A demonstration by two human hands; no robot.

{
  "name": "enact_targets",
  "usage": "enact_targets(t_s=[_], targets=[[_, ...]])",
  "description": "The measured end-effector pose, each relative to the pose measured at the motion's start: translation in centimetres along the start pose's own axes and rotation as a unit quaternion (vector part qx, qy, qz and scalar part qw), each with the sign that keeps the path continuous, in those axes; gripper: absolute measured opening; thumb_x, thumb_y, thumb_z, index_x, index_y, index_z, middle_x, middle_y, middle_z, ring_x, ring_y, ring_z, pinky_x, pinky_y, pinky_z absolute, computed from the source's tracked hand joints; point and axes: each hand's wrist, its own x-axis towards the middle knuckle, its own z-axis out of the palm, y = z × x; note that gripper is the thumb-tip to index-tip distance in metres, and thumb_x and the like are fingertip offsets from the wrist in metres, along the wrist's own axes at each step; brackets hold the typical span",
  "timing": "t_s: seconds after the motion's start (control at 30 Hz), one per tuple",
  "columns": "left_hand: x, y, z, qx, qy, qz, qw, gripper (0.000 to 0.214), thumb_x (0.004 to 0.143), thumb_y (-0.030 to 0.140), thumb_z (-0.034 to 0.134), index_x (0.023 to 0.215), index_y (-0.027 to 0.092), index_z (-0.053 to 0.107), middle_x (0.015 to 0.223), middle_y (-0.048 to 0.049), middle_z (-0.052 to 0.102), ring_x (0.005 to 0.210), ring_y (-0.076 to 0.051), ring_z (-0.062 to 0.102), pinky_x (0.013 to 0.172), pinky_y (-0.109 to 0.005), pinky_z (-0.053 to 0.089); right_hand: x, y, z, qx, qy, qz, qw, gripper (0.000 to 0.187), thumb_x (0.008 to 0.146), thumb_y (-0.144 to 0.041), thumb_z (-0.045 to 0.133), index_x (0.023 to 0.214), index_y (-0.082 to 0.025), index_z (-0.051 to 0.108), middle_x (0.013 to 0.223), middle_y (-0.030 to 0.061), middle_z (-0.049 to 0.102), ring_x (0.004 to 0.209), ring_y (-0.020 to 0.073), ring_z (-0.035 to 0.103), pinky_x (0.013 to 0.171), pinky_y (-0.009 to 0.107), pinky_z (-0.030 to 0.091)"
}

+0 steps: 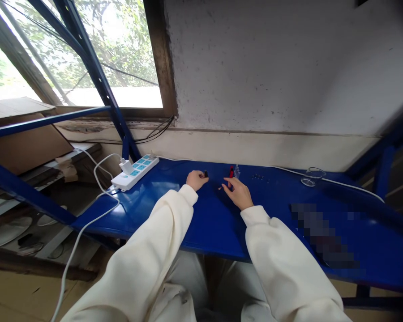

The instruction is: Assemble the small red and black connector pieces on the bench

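My left hand [197,180] is closed around a small black cylindrical piece [206,173], which stands upright at the fingertips above the blue table. To its right, my right hand [238,192] has its thumb and index finger apart, with nothing plainly held between them. Just beyond the right fingers is a small red object [231,171], partly covered by the hand. Beside it stands a clear plastic piece [237,171]. A tiny pale bit [219,188] shows near the right thumb, too small to name. Several tiny parts [258,177] lie farther right.
A white power strip [136,172] with a plugged-in adapter sits at the table's [215,228] left, its cable trailing over the edge. On the right are a clear round container [309,181] and a blurred-out dark item [322,235]. Blue frame posts [121,125] flank the table.
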Motion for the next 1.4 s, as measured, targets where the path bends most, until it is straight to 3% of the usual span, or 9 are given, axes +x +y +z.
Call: enact_targets(t_s=[0.17, 0.43, 0.63, 0.7, 0.83, 0.93, 1.1, 1.23, 1.4], targets=[[0.1, -2.5, -1.1, 0.076, 0.016, -0.073, 0.994, 0.013, 0.06, 0.029, 0.061, 0.064, 0.016, 0.062, 0.068, -0.0024, 0.063, 0.065, -0.013, 0.057, 0.057, -0.022, 0.04, 0.1, 0.4, 0.3, 0.012, 0.005, -0.002, 1.0, 0.029, 0.082, -0.034, 0.041, 0.098, -0.019, 0.061, 0.071, 0.0019, 0.055, 0.058, 0.0112, 0.05, 0.059, 0.022, 0.04], [0.1, -3.2, -0.7, 0.15, 0.019, -0.09, 0.984, 0.013, 0.062, 0.029, 0.059, 0.07, 0.018, 0.062, 0.072, -0.0025, 0.064, 0.067, -0.014, 0.057, 0.059, -0.022, 0.04, 0.1, 0.1, -0.1, 0.016, 0.04, 0.006, 0.999, 0.028, 0.083, -0.033, 0.039, 0.093, -0.02, 0.061, 0.07, 0.0018, 0.056, 0.058, 0.0105, 0.051, 0.056, 0.022, 0.039], [0.0, -3.1, -0.6, 0.162, 0.025, -0.103, 0.981, 0.015, 0.063, 0.03, 0.058, 0.072, 0.018, 0.063, 0.074, -0.0042, 0.064, 0.069, -0.015, 0.058, 0.059, -0.022, 0.04, 0.4, 0.5, -1.1, -0.053, 0.109, 0.124, 0.985, 0.021, 0.08, -0.03, 0.04, 0.083, -0.018, 0.056, 0.074, 0.0038, 0.057, 0.063, 0.0132, 0.051, 0.055, 0.024, 0.034], [0.0, -3.2, -0.7, 0.155, 0.025, -0.105, 0.982, 0.016, 0.063, 0.03, 0.057, 0.072, 0.018, 0.063, 0.074, -0.0047, 0.064, 0.068, -0.016, 0.058, 0.058, -0.022, 0.039, 0.4, 0.9, -1.3, -0.092, 0.083, 0.189, 0.974, 0.017, 0.078, -0.029, 0.042, 0.082, -0.017, 0.054, 0.074, 0.0046, 0.057, 0.066, 0.0153, 0.052, 0.055, 0.025, 0.033], [0.1, -3.5, -0.6, 0.145, 0.033, -0.105, 0.983, 0.017, 0.062, 0.03, 0.058, 0.072, 0.018, 0.064, 0.073, -0.0052, 0.065, 0.069, -0.017, 0.058, 0.057, -0.023, 0.04, 0.4, 1.6, -1.5, -0.148, -0.029, 0.271, 0.951, 0.017, 0.073, -0.025, 0.047, 0.083, -0.014, 0.055, 0.082, 0.0105, 0.058, 0.08, 0.0233, 0.053, 0.064, 0.032, 0.035], [0.2, -3.5, -0.6, 0.144, 0.036, -0.109, 0.983, 0.018, 0.063, 0.03, 0.058, 0.073, 0.017, 0.064, 0.075, -0.0059, 0.065, 0.071, -0.017, 0.059, 0.059, -0.023, 0.04, 0.3, 1.8, -1.4, -0.158, -0.07, 0.283, 0.944, 0.024, 0.074, -0.028, 0.047, 0.089, -0.013, 0.057, 0.092, 0.0151, 0.057, 0.091, 0.0275, 0.051, 0.071, 0.038, 0.036], [-0.5, -2.3, -1.9, 0.174, 0.025, -0.119, 0.977, 0.027, 0.061, 0.034, 0.062, 0.08, 0.016, 0.063, 0.086, -0.0099, 0.063, 0.082, -0.021, 0.058, 0.065, -0.026, 0.041, 0.2, 2.3, -0.9, -0.154, -0.083, 0.282, 0.943, 0.03, 0.076, -0.032, 0.046, 0.094, -0.013, 0.059, 0.098, 0.0166, 0.056, 0.096, 0.0293, 0.048, 0.074, 0.042, 0.035], [-2.4, -0.3, -2.2, 0.204, 0.067, -0.075, 0.974, 0.03, 0.062, 0.036, 0.062, 0.082, 0.014, 0.06, 0.091, -0.0112, 0.059, 0.086, -0.023, 0.055, 0.07, -0.029, 0.041, 0.5, 2.8, -0.3, -0.156, -0.084, 0.287, 0.941, 0.032, 0.076, -0.033, 0.047, 0.098, -0.013, 0.059, 0.101, 0.0163, 0.055, 0.098, 0.0291, 0.047, 0.075, 0.043, 0.034], [-4.5, 3.1, 1.0, 0.179, 0.037, 0.112, 0.977, 0.021, 0.076, 0.029, 0.049, 0.089, 0.016, 0.058, 0.089, -0.0072, 0.057, 0.085, -0.018, 0.052, 0.077, -0.029, 0.04, 1.1, 3.3, 0.5, -0.166, -0.064, 0.301, 0.937, 0.029, 0.075, -0.033, 0.049, 0.093, -0.013, 0.062, 0.098, 0.0148, 0.058, 0.096, 0.0289, 0.048, 0.078, 0.046, 0.03]])
